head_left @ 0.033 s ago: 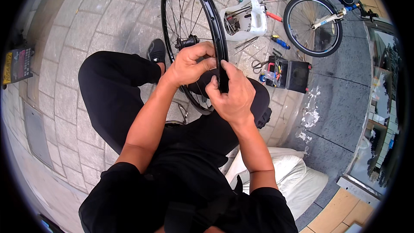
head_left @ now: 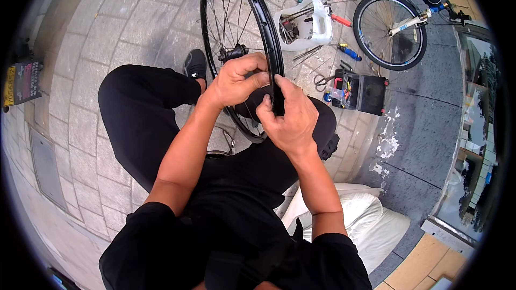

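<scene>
The bicycle wheel (head_left: 236, 32) stands upright between the person's knees on the paved floor (head_left: 107, 27). The left hand (head_left: 236, 81) closes its fingers over the black rim near the hub; the right hand (head_left: 287, 115) pinches the rim edge just beside it. Beyond lie a white tool caddy (head_left: 314, 21), an open black toolbox (head_left: 365, 92) and a blue bicycle (head_left: 398, 21).

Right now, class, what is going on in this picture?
A seated person holds a black spoked bicycle wheel upright between the knees. The left hand grips the rim near the hub, and the right hand pinches the rim edge just below it. On the paving beyond lie a white tool caddy, an open black toolbox, loose tools, and a blue bicycle.
</scene>
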